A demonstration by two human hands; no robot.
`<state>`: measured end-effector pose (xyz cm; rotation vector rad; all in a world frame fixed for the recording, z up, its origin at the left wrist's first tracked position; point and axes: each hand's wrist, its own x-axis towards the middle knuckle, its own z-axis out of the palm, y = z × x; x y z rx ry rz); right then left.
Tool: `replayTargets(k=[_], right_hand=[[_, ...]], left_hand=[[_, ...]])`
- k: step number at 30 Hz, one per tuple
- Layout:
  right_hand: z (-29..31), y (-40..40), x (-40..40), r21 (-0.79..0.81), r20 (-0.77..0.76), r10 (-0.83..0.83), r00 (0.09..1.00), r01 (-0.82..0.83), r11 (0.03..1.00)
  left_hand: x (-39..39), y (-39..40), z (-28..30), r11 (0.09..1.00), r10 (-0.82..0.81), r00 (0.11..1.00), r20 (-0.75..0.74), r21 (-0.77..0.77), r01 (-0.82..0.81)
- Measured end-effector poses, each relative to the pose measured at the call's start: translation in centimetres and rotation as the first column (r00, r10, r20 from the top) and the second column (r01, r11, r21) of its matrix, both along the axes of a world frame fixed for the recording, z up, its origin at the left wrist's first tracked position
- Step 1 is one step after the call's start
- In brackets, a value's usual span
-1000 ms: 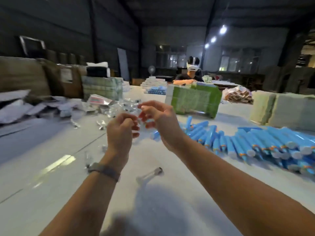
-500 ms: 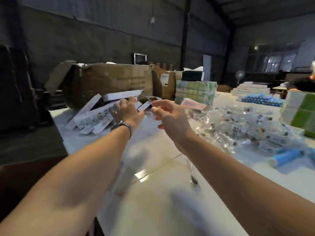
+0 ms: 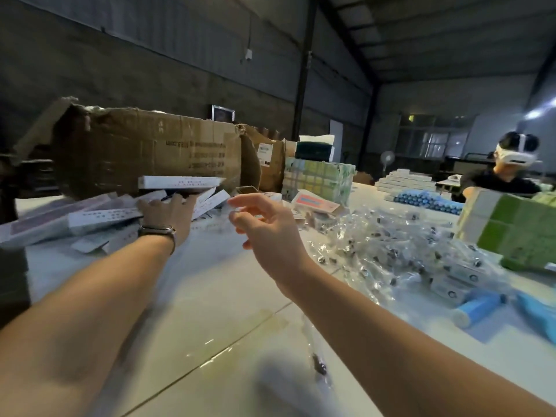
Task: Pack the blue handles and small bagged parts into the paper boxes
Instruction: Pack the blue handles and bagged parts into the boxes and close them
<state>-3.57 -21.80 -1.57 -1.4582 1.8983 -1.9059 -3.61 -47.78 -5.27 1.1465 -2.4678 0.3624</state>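
The left hand [image 3: 168,213] reaches into the heap of white paper boxes [image 3: 180,183] at the table's [image 3: 180,311] far left edge, fingers on one; whether they grip it I cannot tell. The right hand [image 3: 270,233] hovers loose and holds nothing. Bagged parts [image 3: 400,248] lie piled along the right side, blue handles [image 3: 478,307] near the right edge. Judging by this, packing has barely begun: no box is visibly filled.
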Motion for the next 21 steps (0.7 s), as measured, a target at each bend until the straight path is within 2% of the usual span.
replayTargets(k=[3, 6, 12, 15, 18, 21], right_hand=[[0.1, 1.7, 0.2, -0.011, -0.002, -0.026, 1.0, 0.026, 1.0], [0.3, 4.3, 0.6, 0.001, -0.018, -0.072, 0.997, 0.072, 0.997], [0.9, 12.0, 1.5, -0.012, 0.071, -0.158, 0.985, 0.159, 0.987], [1.0, 16.1, 1.8, 0.001, 0.079, -0.212, 0.974, 0.213, 0.977], [1.3, 19.9, 1.9, -0.006, 0.074, -0.267, 0.961, 0.268, 0.963], [1.9, 23.5, 2.0, -0.049, 0.073, -0.312, 0.947, 0.316, 0.947]], left_hand=[[1.2, 3.3, 0.2, 0.994, -0.112, 0.994, -0.018, -0.01, 0.112], [1.9, 9.0, 0.2, 0.981, -0.193, 0.981, 0.03, -0.018, 0.193], [2.8, 20.7, 1.5, 0.91, -0.384, 0.919, 0.085, 0.202, 0.362], [3.5, 24.6, 1.1, 0.852, -0.5, 0.856, 0.132, 0.254, 0.458], [4.2, 27.8, 1.7, 0.824, -0.544, 0.82, 0.175, 0.293, 0.484], [4.7, 31.5, 3.2, 0.768, -0.605, 0.795, 0.043, 0.296, 0.569]])
